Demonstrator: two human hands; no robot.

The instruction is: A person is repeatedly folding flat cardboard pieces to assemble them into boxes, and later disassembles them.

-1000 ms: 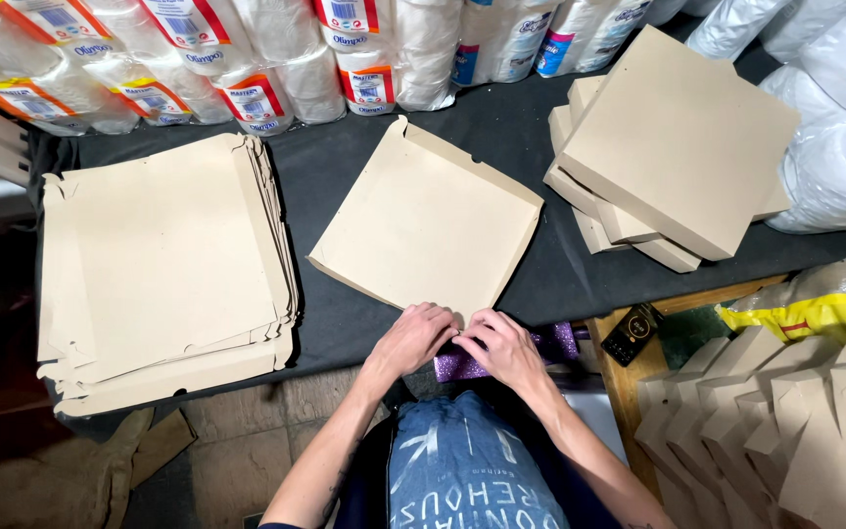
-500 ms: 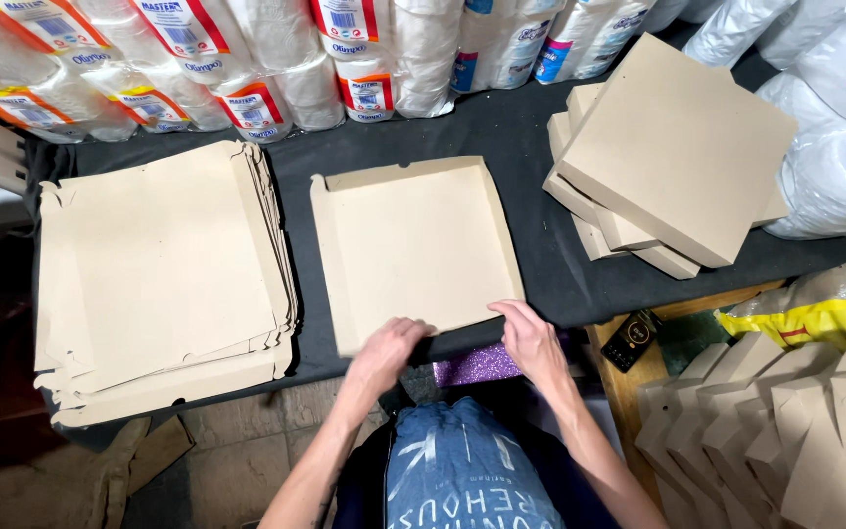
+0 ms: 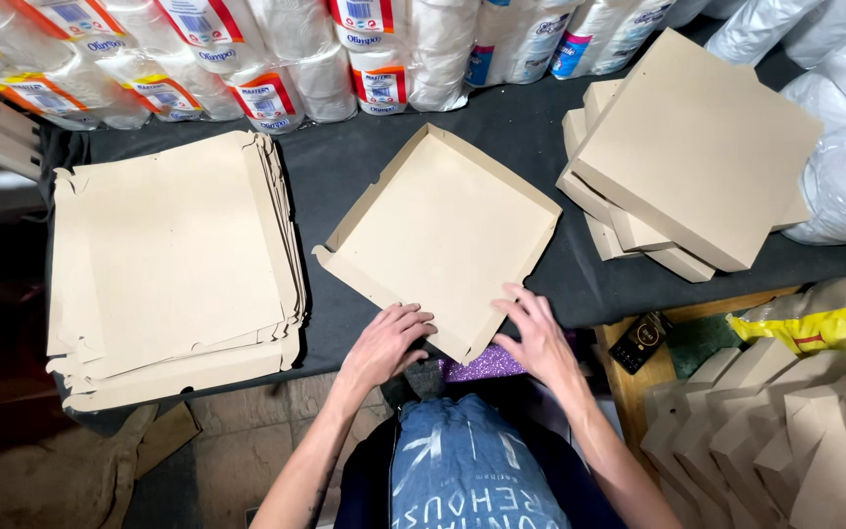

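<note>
Both forearms bare, reaching up from the bottom edge and converging toward centre. Left hand (image 3: 385,345) palm down, fingers loosely spread and slightly curled, pointing up-right — wrist straight. Right hand (image 3: 539,335) palm down too, fingers splayed wider, pointing up-left, thumb toward the left hand. Hands near each other, not touching. Neither seems to be gripping anything, though fingertip contact is hard to tell.
</note>
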